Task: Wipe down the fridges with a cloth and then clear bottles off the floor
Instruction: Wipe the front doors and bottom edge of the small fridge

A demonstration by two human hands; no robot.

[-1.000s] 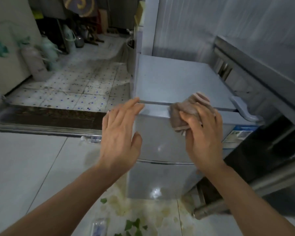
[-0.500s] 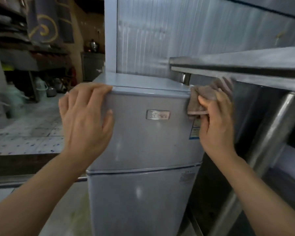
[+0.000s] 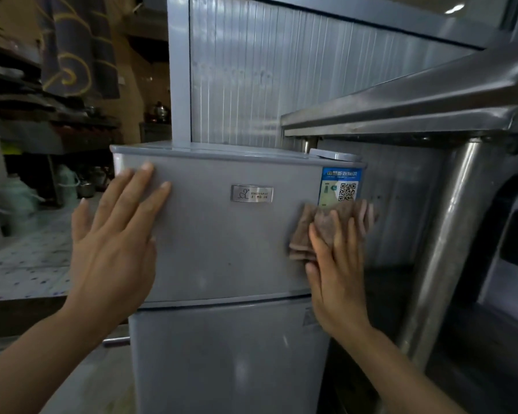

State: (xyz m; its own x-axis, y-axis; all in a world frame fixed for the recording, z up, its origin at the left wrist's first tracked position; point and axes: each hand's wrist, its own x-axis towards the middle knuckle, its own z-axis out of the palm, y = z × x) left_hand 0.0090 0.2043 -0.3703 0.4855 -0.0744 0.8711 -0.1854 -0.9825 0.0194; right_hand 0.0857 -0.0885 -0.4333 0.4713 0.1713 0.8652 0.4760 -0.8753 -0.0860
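Observation:
A small grey two-door fridge (image 3: 228, 252) fills the middle of the view, with a metal badge and a blue label on its upper door. My left hand (image 3: 117, 234) lies flat and spread on the left side of that upper door, holding nothing. My right hand (image 3: 338, 264) presses a folded brown cloth (image 3: 320, 225) against the right edge of the upper door, just below the blue label. No bottles on the floor show in this view.
A stainless steel table (image 3: 431, 112) with a thick round leg (image 3: 443, 243) stands close on the right of the fridge. A ribbed metal wall (image 3: 251, 70) rises behind. At the left, a tiled floor (image 3: 21, 264) leads to dark shelves and jugs (image 3: 21, 201).
My view has dropped from above the fridge to facing its front. The cloth hand slid from the top right corner down onto the door front; my left hand went from the top edge to the door face.

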